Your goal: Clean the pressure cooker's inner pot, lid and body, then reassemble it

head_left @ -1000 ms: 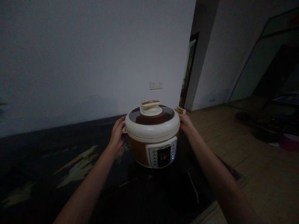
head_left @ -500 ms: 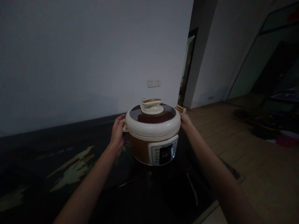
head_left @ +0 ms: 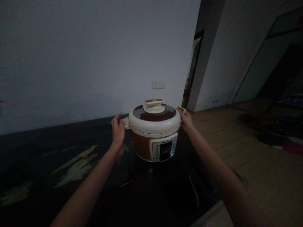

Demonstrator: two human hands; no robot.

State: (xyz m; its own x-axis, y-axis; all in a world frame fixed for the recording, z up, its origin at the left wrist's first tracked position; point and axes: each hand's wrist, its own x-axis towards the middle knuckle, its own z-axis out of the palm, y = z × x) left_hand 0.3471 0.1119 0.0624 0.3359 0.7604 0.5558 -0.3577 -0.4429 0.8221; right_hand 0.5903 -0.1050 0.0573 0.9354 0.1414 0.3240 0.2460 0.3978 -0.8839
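An electric pressure cooker (head_left: pixel 140 143) with a brown body, cream rim and dark lid stands on a black tabletop (head_left: pixel 142 195). Its front control panel (head_left: pixel 165 148) has a small lit display, and a cream-and-brown lid handle (head_left: pixel 154 102) sits on top. My left hand (head_left: pixel 117 132) is at the left side handle (head_left: pixel 126 123), fingers raised and apart, not wrapped round it. On the other side, my right hand (head_left: pixel 187 121) grips the right side handle (head_left: pixel 181 109); some of its fingers are hidden behind the cooker.
Behind the cooker is a pale wall with a double socket (head_left: pixel 158 84). Light bird-like and floral decoration (head_left: pixel 78 164) marks the tabletop's left part. To the right lie a tiled floor (head_left: pixel 213 126), a doorway (head_left: pixel 193 66) and dim objects, one of them pink (head_left: pixel 293 145).
My left hand has loosened from the left handle, its fingers now spread. My right hand has shifted slightly at its handle. The view has moved a little; the cooker appears slightly higher.
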